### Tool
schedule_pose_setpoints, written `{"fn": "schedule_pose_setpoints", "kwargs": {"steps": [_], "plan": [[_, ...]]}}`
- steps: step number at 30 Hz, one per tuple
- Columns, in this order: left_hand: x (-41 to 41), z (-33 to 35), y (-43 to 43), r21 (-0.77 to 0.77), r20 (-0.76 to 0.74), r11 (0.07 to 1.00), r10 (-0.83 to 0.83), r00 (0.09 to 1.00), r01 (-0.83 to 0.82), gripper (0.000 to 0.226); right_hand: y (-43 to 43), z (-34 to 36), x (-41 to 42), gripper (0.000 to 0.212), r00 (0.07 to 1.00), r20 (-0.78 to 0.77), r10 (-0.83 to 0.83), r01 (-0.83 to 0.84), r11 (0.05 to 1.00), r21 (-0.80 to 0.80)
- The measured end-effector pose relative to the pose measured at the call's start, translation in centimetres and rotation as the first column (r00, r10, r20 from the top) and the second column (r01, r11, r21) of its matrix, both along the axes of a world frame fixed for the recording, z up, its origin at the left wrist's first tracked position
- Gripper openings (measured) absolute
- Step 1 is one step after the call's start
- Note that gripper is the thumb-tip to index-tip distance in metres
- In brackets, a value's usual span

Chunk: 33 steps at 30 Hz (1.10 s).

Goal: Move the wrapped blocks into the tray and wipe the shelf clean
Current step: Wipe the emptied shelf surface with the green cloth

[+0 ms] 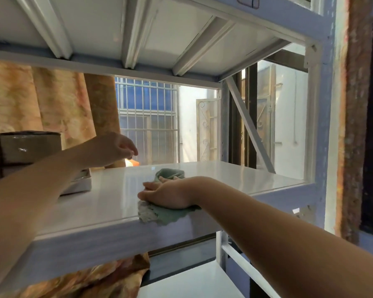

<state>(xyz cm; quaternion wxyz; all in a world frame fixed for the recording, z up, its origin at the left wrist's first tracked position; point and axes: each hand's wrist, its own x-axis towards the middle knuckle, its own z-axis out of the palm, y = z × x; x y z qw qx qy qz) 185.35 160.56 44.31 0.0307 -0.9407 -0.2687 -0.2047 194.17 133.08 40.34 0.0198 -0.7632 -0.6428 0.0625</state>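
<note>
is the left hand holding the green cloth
No, the green cloth lies under the right hand on the shelf, while the left hand holds nothing.

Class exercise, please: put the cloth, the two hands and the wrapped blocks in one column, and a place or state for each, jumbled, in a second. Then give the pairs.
1 cloth
2 left hand
3 right hand
4 wrapped blocks

a raised above the shelf, holding nothing
b stacked at the shelf's left end
c pressed flat on the cloth
d green, at the shelf's front edge

Pairs: 1-d, 2-a, 3-c, 4-b
</note>
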Motion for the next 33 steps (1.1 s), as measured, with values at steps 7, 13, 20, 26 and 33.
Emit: {"fn": "schedule_pose_setpoints", "kwargs": {"steps": [7, 13, 20, 26, 33], "plan": [[-1.0, -0.4, -12.7, -0.022, 0.115, 0.999, -0.047, 0.992, 0.049, 0.019, 1.3, 0.1, -3.4, 0.055, 0.975, 0.078, 0.208, -0.21, 0.977, 0.018], [-1.9, -0.6, -12.2, -0.022, 0.244, 1.0, -0.008, 0.97, 0.014, 0.021, 2.3, 0.2, -5.2, 0.05, 0.963, 0.084, 0.256, -0.254, 0.967, -0.032], [-2.4, -0.9, -12.7, 0.028, 0.364, 1.0, -0.002, 0.932, -0.008, 0.021, 3.1, 0.2, -4.8, 0.066, 0.982, -0.075, 0.172, -0.172, 0.985, 0.006], [-2.8, -1.0, -12.6, -0.008, 0.296, 1.0, 0.019, 0.955, -0.017, 0.023, 5.7, 0.8, -3.6, 0.063, 0.982, 0.022, 0.189, -0.188, 0.982, -0.034], [-3.4, -0.8, -12.1, -0.023, 0.277, 0.999, 0.041, 0.96, -0.036, 0.026, 9.7, 1.2, -2.7, 0.058, 0.984, 0.063, 0.169, -0.165, 0.984, -0.069]]}}
